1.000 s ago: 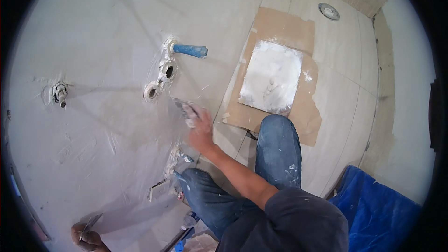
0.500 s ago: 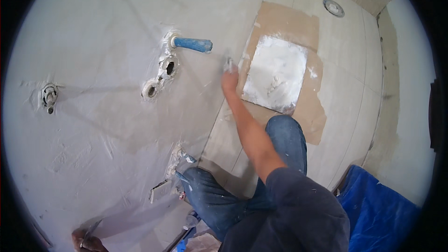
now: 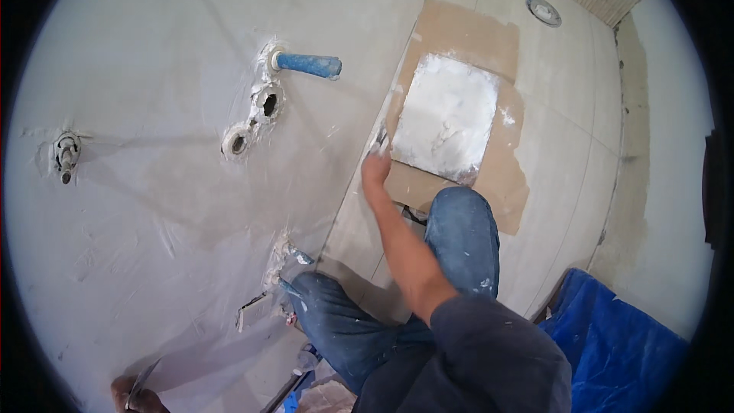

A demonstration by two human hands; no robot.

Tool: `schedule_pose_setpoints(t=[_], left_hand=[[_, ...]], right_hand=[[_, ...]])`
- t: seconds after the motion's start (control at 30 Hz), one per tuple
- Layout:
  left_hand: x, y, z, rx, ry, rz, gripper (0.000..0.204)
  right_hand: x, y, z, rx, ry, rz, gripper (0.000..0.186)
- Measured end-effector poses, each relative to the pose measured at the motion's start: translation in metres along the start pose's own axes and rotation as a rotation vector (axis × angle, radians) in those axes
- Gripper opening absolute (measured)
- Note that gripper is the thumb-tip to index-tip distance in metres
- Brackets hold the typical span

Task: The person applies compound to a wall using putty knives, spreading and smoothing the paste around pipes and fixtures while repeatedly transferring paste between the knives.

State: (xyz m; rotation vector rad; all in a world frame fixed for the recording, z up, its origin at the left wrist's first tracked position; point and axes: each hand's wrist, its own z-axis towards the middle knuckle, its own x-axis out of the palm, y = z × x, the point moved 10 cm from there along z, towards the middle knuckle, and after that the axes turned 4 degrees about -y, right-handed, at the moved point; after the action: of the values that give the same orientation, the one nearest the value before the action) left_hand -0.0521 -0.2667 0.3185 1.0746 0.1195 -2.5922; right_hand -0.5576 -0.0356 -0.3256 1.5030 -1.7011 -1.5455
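Observation:
At the lower left edge my left hand (image 3: 136, 396) is closed around a thin metal-bladed scraper (image 3: 143, 384), held near the pale plastered wall (image 3: 199, 214). My right hand (image 3: 375, 167) is closed around a small putty knife (image 3: 380, 139), its end smeared white and partly hidden by my fingers. That hand is above the floor where it meets the wall, just left of a square white board (image 3: 451, 111) coated in wet compound. Under the board lies brown cardboard (image 3: 505, 176) with white smears.
A blue pipe stub (image 3: 310, 65) juts from the wall above two round pipe openings (image 3: 269, 102). Another fitting (image 3: 66, 157) protrudes farther left. A round drain (image 3: 544, 11) sits in the tiled floor at the far right, and a blue tarp (image 3: 612, 344) lies at the lower right.
My right hand has drawn nearer to me, away from the blue pipe stub, still holding the putty knife. My left hand keeps its scraper. The whole view has shifted slightly.

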Motion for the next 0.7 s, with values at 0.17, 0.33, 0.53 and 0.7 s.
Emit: schedule_pose_setpoints(t=[0.17, 0.33, 0.53, 0.7], left_hand=[[-0.016, 0.017, -0.002, -0.21, -0.144, -0.119, 0.06], [-0.01, -0.005, 0.009, 0.0, -0.069, 0.009, 0.062], [-0.005, -0.025, 0.01, -0.001, -0.117, 0.047, 0.063], [-0.005, -0.032, 0.013, -0.025, -0.141, 0.073, 0.063]], right_hand=[[0.094, -0.061, 0.07, 0.317, 0.241, 0.005, 0.039], [0.144, -0.056, 0.104, 0.274, 0.271, 0.087, 0.036], [0.086, 0.023, 0.027, 0.009, 0.249, 0.093, 0.046], [-0.033, 0.146, -0.172, -0.733, 0.36, 0.045, 0.055]])
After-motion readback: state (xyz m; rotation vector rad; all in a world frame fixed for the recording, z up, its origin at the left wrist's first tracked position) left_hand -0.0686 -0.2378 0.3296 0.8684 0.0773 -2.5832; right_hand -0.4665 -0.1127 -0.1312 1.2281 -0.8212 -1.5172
